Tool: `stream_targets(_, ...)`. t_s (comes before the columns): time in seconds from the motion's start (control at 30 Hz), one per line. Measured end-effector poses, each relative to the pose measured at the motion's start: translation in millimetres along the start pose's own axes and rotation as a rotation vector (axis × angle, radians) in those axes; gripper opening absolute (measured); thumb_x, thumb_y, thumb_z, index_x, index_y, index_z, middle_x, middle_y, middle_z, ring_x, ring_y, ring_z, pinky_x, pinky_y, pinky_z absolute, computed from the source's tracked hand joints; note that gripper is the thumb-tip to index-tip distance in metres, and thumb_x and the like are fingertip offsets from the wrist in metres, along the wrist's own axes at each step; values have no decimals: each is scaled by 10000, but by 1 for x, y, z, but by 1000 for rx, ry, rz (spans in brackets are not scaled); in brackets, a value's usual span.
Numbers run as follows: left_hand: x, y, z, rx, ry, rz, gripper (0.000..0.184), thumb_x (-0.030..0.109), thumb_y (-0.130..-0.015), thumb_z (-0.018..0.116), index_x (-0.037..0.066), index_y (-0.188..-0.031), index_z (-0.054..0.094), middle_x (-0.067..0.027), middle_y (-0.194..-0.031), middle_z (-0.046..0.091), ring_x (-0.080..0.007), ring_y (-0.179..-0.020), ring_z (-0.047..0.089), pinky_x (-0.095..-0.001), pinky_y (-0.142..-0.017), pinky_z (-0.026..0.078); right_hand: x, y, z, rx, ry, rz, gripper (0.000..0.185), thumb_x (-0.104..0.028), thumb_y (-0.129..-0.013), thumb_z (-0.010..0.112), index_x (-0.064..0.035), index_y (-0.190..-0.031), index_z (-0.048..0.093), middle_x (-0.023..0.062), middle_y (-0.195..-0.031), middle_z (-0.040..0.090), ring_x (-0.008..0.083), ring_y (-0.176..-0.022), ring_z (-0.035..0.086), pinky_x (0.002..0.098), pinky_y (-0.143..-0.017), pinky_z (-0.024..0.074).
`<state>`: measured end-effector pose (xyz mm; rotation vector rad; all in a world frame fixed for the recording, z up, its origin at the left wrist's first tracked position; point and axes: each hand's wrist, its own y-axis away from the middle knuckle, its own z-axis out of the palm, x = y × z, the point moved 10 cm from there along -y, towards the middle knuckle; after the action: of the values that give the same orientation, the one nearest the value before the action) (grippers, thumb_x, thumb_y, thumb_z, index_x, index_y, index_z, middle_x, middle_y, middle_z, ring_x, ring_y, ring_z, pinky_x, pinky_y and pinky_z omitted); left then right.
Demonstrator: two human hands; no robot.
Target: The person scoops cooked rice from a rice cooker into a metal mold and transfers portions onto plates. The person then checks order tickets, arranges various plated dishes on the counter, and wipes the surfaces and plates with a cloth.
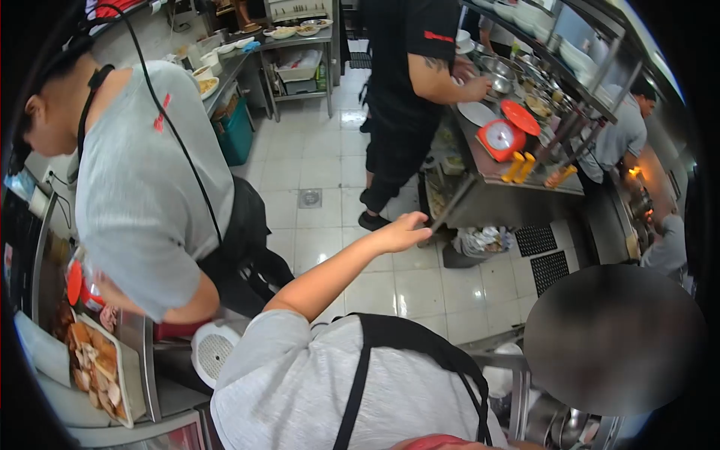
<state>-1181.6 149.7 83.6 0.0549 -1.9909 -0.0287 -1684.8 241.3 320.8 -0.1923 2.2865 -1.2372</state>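
My left hand [405, 232] reaches forward on my outstretched bare arm, fingers extended and holding nothing. In the view it lies over the tiled floor [315, 165], beside the near corner of a metal counter [517, 202]; contact with it cannot be judged. Below the arm show my grey shirt [300, 382] and black apron [412, 337]. My right hand does not show. On that counter stand a red scale [501, 137], a red plate [520, 117] and yellow-capped bottles [517, 166].
A co-worker in grey [150, 180] bends at the left near a tray of meat [97, 367]. Another in black [405, 97] works at the counter. A bin [469, 251] stands below it. Flames [636, 172] show at right. A blurred patch covers the lower right.
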Motion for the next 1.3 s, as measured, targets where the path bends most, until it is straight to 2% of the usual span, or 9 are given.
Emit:
stream_targets(0.23,-124,-4,-183,340,344,-315,540,338,-784,511,19,-1183,336,-141,-1045,435,-171,-815,484,-296,-728,409,-190,-21,243,-589,-759,-107,597,-164,-690,541,44,-1194,297,148,-1045,467,202,-807,514,307,-749,420)
stream_targets(0.43,-223,-43,-272,430,431,-447,511,362,-802,471,68,-1195,329,-107,-1074,439,-155,-819,492,-285,-667,414,-410,93,531,-2032,-1053,-458,533,-149,-741,555,-29,-1217,346,113,-903,541,178,-838,536,286,-746,420)
stream_targets(0.53,-272,-46,-311,462,514,-595,516,380,-801,462,75,-1196,331,-110,-1114,443,-176,-832,505,-298,-664,419,-517,180,684,-2471,-1487,317,394,-169,-805,495,-65,-1166,376,94,-860,561,160,-694,557,258,-613,443)
stream_targets(0.6,-303,-33,-345,581,566,-622,550,394,-792,473,50,-1195,325,-122,-1076,466,-192,-799,509,-313,-663,419,-587,232,775,-2418,-1221,604,326,-178,-819,438,-79,-1126,397,67,-821,564,162,-662,559,264,-567,454)
stream_targets(0.7,-340,1,-391,787,671,-644,523,367,-792,478,72,-1197,326,-122,-1092,455,-205,-837,518,-319,-674,418,-672,298,889,-2167,-853,295,285,-228,-789,481,-128,-1053,446,37,-810,552,141,-629,550,280,-523,433)
stream_targets(0.9,-447,58,-466,1254,983,-752,455,387,-797,484,94,-1124,363,-85,-957,481,-177,-775,528,-288,-620,414,-798,368,941,-1814,-590,-1284,319,-234,-706,510,-108,-999,516,127,-954,564,278,-891,535,375,-739,428)
stream_targets(1.13,-540,37,-635,1305,946,-803,327,333,-829,441,108,-1063,399,-52,-867,516,-120,-639,536,-233,-517,411,-699,354,1168,-1968,-186,-918,391,-271,-700,515,-66,-1033,518,165,-1011,541,315,-947,503,367,-820,396)
stream_targets(1.23,-542,28,-769,1504,800,-481,317,285,-841,428,102,-1091,360,-57,-818,528,-118,-615,538,-219,-500,407,-575,320,1294,-1795,-21,-583,324,-220,-658,576,-42,-928,571,177,-960,549,328,-908,510,372,-797,404)
stream_targets(1.3,-525,19,-843,1644,816,-371,327,271,-841,428,107,-1108,335,-67,-815,535,-133,-618,542,-228,-503,409,-538,322,1299,-1814,416,-1593,195,-201,-728,520,-48,-841,564,145,-852,567,275,-848,543,398,-719,427)
